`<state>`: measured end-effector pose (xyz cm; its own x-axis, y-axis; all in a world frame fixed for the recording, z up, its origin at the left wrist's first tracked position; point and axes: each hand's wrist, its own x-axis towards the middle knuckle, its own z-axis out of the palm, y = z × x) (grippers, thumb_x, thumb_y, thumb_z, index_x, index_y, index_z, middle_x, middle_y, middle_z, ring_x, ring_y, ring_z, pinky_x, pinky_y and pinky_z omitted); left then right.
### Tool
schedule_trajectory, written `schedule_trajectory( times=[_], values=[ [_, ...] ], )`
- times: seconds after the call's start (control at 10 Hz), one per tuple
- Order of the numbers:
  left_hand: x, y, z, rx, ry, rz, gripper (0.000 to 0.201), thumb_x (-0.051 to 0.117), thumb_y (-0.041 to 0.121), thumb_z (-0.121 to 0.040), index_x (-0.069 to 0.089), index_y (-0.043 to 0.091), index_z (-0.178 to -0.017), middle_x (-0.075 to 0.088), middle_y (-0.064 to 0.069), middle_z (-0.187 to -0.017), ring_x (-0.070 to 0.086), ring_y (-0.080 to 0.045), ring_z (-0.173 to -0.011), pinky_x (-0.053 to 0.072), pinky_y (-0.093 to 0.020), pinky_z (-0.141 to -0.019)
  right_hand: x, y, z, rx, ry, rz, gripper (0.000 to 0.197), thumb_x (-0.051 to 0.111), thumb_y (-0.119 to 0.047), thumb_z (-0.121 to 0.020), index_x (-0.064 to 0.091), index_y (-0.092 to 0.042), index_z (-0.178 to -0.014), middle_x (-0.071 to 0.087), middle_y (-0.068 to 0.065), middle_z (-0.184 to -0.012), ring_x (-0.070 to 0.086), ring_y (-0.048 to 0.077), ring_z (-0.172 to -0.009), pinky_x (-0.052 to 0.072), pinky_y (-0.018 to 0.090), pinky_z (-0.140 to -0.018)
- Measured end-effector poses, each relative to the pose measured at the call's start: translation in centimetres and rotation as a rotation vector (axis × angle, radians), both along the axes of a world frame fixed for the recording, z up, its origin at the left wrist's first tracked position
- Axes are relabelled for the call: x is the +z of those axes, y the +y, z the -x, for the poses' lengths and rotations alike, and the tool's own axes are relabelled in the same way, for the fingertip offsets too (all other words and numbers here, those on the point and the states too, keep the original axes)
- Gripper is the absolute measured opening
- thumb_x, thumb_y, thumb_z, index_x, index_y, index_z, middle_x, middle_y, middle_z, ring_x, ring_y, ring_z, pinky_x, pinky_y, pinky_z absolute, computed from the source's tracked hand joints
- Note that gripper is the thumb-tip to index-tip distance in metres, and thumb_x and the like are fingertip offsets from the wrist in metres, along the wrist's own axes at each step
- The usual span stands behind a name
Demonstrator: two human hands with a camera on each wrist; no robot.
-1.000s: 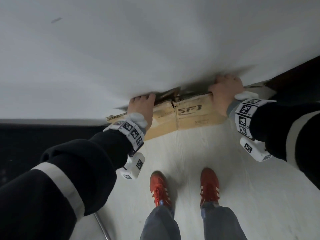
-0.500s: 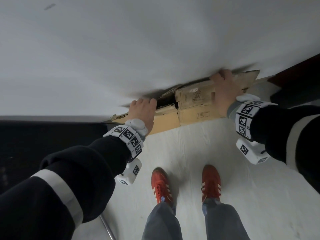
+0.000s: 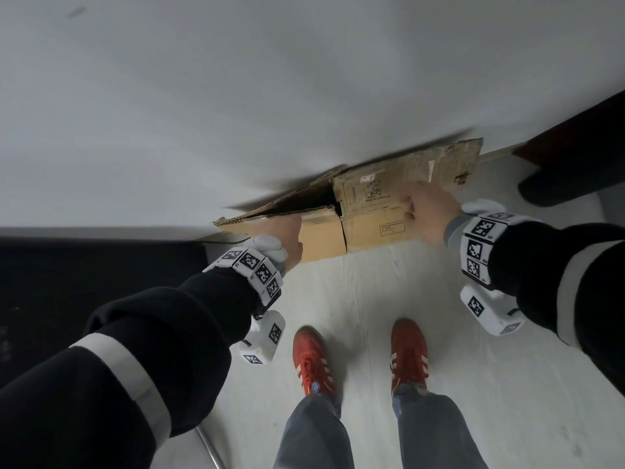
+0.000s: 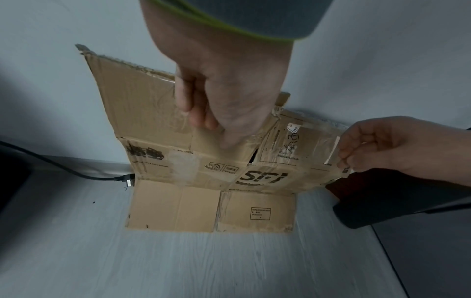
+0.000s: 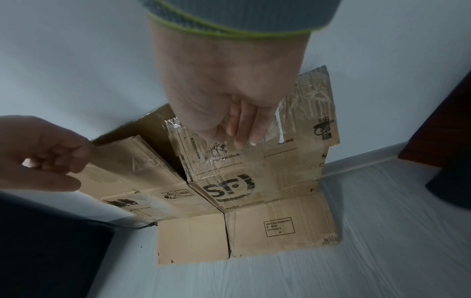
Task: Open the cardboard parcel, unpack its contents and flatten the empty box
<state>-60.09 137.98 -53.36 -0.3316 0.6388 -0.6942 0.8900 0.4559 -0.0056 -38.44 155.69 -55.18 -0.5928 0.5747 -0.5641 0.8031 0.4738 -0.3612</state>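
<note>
— Flattening now? The box (image 4: 211,173) stands half-collapsed on the floor against the wall.
— Yes; left hand (image 4: 224,96) and right hand (image 5: 229,96) pinch its top flaps. Press both panels together evenly.

Black sleeves (image 3: 142,336) carry a pale band near the elbow. Grey cuffs (image 4: 254,18) edged in lime sit just below white wristbands (image 3: 253,269) of black-and-white square markers, each with a white camera block. Grey trousers (image 3: 311,431) meet red shoes (image 3: 313,360) with pale stripes.
</note>
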Motion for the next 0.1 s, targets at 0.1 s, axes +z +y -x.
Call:
schedule_trajectory(
  times=[0.1],
  values=[
    [-0.29, -0.70, -0.37, 0.001, -0.041, 0.112, 0.015, 0.056, 0.028, -0.097, 0.051, 0.014, -0.100, 0.056, -0.002, -0.101, 0.053, -0.021, -0.087, 0.042, -0.030, -0.074, 0.26, -0.40, -0.88, 0.031, -0.070, 0.061, 0.019, 0.057, -0.014, -0.089, 0.058, -0.021, -0.106, 0.064, 0.003, -0.103, 0.064, 0.024, -0.086, 0.056, 0.040, -0.083]
  ],
)
